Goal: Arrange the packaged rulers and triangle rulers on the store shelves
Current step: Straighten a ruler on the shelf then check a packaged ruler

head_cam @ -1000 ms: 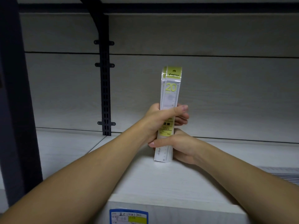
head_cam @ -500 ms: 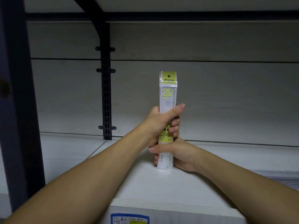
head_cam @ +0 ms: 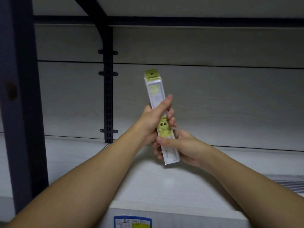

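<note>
We note pale wood-grain shelf (head_cam: 164, 186), black slotted upright (head_cam: 108, 99). Our left hand (head_cam: 153, 119) and right hand (head_cam: 182, 145) both grasp glossy ruler pack (head_cam: 158, 112), tilted.

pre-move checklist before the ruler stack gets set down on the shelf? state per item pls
1. Left hand grips the middle of the stack of packaged rulers: ok.
2. Right hand holds the stack's lower end: ok.
3. Stack upright: not ok, top tilts left.
4. Stack's bottom edge resting on the shelf: cannot tell.
5. Shelf surface below the stack bare: ok.
6. Packs squared within the stack: cannot tell, blurred.
</note>
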